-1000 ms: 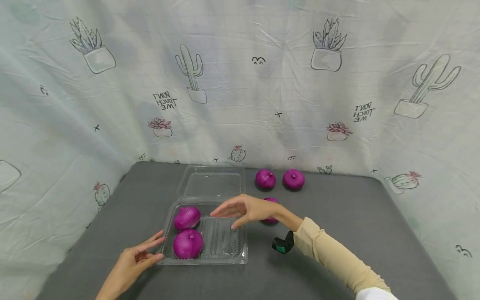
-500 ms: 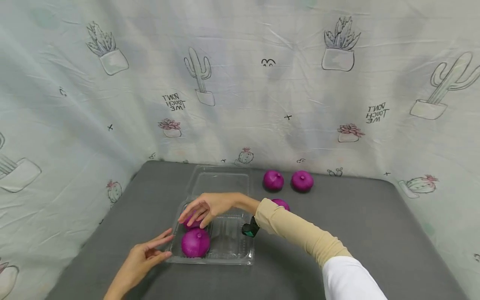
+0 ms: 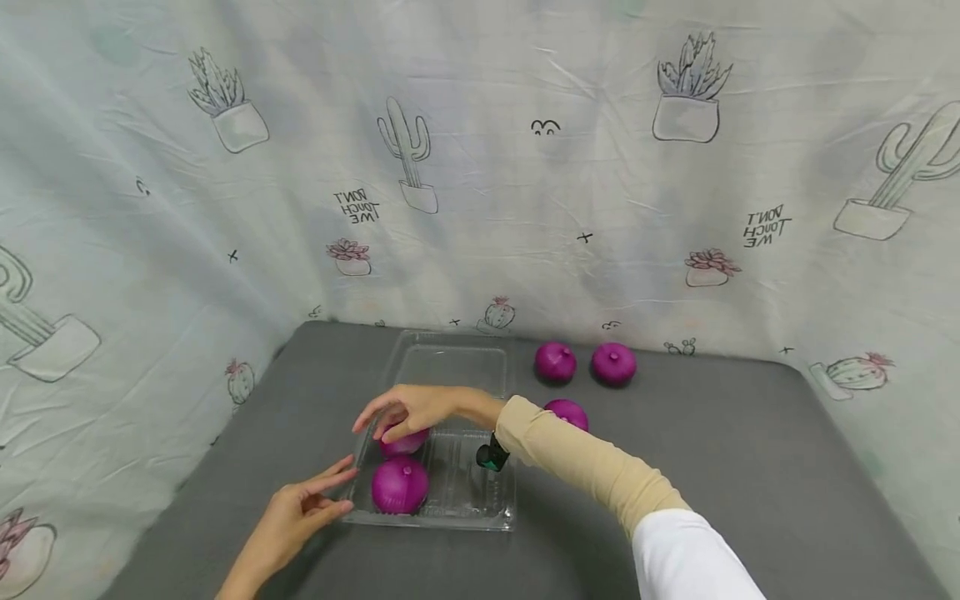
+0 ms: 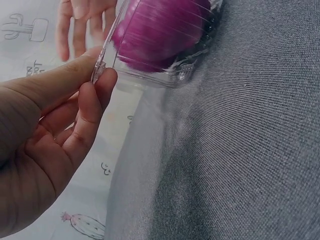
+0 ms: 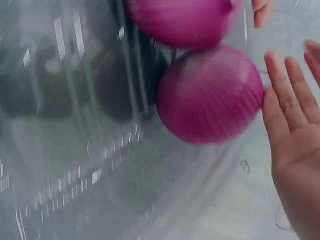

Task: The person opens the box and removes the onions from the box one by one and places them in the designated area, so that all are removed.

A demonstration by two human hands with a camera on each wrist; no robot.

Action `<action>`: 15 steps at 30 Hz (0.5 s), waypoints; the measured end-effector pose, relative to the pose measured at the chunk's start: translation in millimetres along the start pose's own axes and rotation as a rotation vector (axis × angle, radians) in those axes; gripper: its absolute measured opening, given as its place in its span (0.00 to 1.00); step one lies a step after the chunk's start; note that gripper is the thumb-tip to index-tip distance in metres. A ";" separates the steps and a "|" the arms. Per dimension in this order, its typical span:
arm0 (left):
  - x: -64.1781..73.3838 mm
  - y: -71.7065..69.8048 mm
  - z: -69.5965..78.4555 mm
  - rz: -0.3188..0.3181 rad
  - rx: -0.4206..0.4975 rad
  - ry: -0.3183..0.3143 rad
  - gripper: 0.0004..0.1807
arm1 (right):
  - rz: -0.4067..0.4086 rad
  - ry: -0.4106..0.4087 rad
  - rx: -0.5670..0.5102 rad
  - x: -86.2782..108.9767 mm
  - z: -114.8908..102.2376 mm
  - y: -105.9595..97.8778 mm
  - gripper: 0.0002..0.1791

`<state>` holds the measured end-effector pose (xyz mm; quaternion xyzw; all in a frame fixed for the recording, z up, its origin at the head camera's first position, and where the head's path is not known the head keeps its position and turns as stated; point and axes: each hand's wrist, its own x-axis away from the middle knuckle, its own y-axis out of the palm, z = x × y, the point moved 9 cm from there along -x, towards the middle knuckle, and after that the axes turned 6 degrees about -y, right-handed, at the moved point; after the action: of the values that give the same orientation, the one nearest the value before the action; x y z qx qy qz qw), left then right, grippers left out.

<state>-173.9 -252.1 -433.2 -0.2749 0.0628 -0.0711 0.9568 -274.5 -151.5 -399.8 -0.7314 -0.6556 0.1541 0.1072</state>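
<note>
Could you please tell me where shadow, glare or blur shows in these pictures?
Head view: even light, a dim shadow on the table under the beige sleeve; left wrist: shadow on the table, glare streaks across the clear box; right wrist: slightly blurred onions, bright glints on the box's ridges.

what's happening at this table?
A person's left hand pinches the rim of a clear container whose lid is open. Their right hand is at the far onion, inside on the left; whether it touches isn't clear. The near onion sits in front of that one. Three more purple onions are on the gray table, right of the container.
</note>
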 end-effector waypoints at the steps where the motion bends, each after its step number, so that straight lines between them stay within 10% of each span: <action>1: -0.1 0.0 0.6 0.005 -0.007 0.005 0.23 | 0.024 0.013 0.044 3.4 0.0 -5.1 0.20; 7: -0.9 0.1 2.4 0.018 -0.014 0.012 0.23 | 0.137 0.066 0.136 32.6 -1.9 -32.1 0.19; 15: 0.9 -1.8 1.0 0.030 -0.003 0.015 0.22 | -0.074 0.149 0.102 65.3 20.2 -13.3 0.29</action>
<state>-173.1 -253.2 -431.5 -0.2750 0.0743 -0.0587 0.9568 -288.2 -86.1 -419.3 -0.7096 -0.6637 0.1286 0.1986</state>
